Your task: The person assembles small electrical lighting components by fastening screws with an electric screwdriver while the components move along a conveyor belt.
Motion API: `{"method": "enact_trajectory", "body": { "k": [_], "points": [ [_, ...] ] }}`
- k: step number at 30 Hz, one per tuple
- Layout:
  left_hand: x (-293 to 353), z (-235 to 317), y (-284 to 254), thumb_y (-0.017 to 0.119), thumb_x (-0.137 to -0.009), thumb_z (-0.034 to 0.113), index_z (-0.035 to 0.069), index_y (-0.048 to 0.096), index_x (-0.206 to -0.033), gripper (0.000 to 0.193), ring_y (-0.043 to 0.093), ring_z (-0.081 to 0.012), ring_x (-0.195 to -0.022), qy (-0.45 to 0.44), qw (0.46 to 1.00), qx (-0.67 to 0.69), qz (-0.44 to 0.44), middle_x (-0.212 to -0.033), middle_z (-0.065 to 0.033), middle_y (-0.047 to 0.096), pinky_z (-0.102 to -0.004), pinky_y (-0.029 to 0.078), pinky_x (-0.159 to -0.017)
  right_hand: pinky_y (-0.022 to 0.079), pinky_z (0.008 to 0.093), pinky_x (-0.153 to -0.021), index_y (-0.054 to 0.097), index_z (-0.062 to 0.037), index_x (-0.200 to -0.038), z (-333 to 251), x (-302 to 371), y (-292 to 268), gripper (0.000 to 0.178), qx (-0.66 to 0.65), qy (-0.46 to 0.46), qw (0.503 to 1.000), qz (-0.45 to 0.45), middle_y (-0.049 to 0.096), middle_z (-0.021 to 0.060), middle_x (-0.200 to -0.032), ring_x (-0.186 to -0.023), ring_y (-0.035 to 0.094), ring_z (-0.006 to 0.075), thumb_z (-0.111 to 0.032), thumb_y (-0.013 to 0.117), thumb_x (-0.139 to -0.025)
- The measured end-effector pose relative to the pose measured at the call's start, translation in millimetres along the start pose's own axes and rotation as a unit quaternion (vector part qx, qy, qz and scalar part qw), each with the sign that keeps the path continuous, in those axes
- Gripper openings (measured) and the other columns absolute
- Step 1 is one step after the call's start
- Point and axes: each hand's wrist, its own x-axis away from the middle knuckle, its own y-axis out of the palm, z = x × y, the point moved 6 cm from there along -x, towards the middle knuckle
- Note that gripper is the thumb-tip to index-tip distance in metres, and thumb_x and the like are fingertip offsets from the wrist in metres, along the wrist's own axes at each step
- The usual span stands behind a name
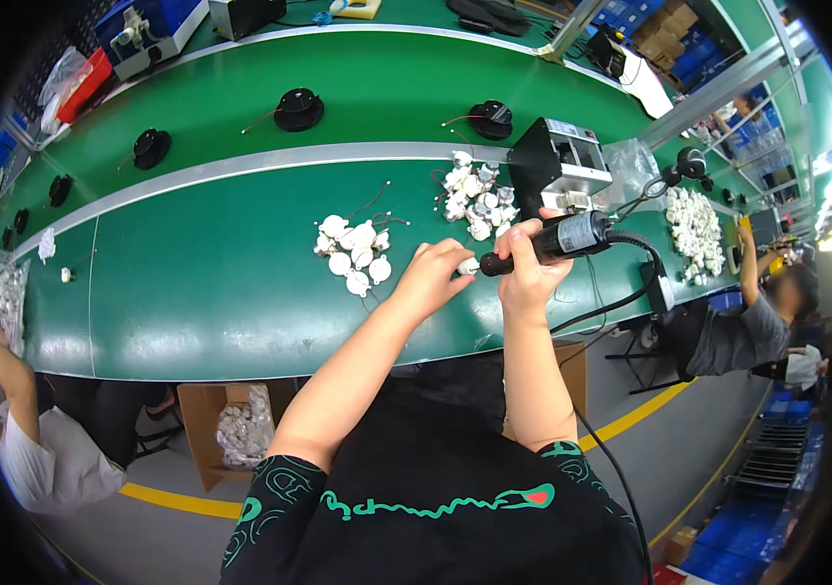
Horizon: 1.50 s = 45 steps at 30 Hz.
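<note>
My left hand [432, 279] pinches a small white round part [468, 265] just above the green workbench [211, 283]. Wrapped in my right hand [530, 273] is a black electric screwdriver [578, 234] with a corded end. It lies nearly level, its nose pointing left at the white part. Whether the tip touches the part is too small to tell. Left of my hands rests a loose pile of white round parts with thin wires [352, 255]. A second pile of white and silvery parts [479, 195] sits farther back.
A black and silver boxy device [564, 161] stands behind my right hand. Black round units [299, 109] sit along the green strip beyond the metal rail. A large white heap [695, 234] lies at right. The screwdriver's cable [620, 307] hangs over the edge. Co-workers sit on both sides.
</note>
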Motion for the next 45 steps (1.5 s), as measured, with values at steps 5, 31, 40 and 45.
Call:
{"method": "enact_trajectory", "body": {
  "k": [5, 31, 40, 45],
  "points": [
    [-1.5, 1.3, 3.7, 0.081, -0.075, 0.015, 0.006, 0.070, -0.109, 0.037, 0.064, -0.0240, -0.092, 0.007, 1.000, -0.012, -0.004, -0.101, -0.0048, 0.066, -0.0366, 0.043, -0.084, 0.050, 0.0286, -0.060, 0.045, 0.0008, -0.123, 5.9, -2.9, -1.4, 0.044, 0.010, 0.002, 1.000, -0.006, 0.059, 0.0056, -0.073, -0.060, 0.057, 0.0130, 0.013, 0.062, -0.085],
    [0.1, 9.2, 1.6, 0.075, -0.080, 0.017, 0.008, 0.066, -0.105, 0.028, 0.063, -0.0267, -0.093, 0.046, 0.997, -0.058, 0.012, -0.096, -0.0060, 0.063, -0.0417, 0.043, -0.080, 0.049, 0.0236, -0.070, 0.055, -0.0016, -0.104, 14.8, 9.0, 13.5, 0.032, 0.097, 0.052, 0.992, -0.059, 0.063, 0.0033, -0.085, -0.076, 0.060, 0.0072, 0.014, 0.069, -0.080],
    [-0.5, 8.9, -0.4, 0.076, -0.079, 0.016, 0.006, 0.067, -0.103, 0.028, 0.063, -0.0291, -0.096, 0.046, 0.997, -0.057, 0.010, -0.098, -0.0091, 0.066, -0.0417, 0.044, -0.081, 0.048, 0.0237, -0.062, 0.053, 0.0011, -0.110, 20.2, 2.8, 10.6, 0.035, 0.130, 0.025, 0.990, -0.040, 0.064, 0.0022, -0.079, -0.065, 0.059, 0.0076, 0.012, 0.067, -0.081],
    [-3.2, 14.8, 2.2, 0.078, -0.079, 0.016, 0.005, 0.067, -0.106, 0.031, 0.064, -0.0275, -0.087, 0.048, 0.997, -0.054, -0.019, -0.098, -0.0096, 0.069, -0.0397, 0.046, -0.080, 0.049, 0.0224, -0.066, 0.057, -0.0008, -0.109, -5.3, -13.2, -24.1, 0.034, 0.066, 0.002, 0.998, 0.020, 0.064, -0.0015, -0.079, -0.070, 0.059, 0.0043, 0.009, 0.073, -0.080]
  ]
}}
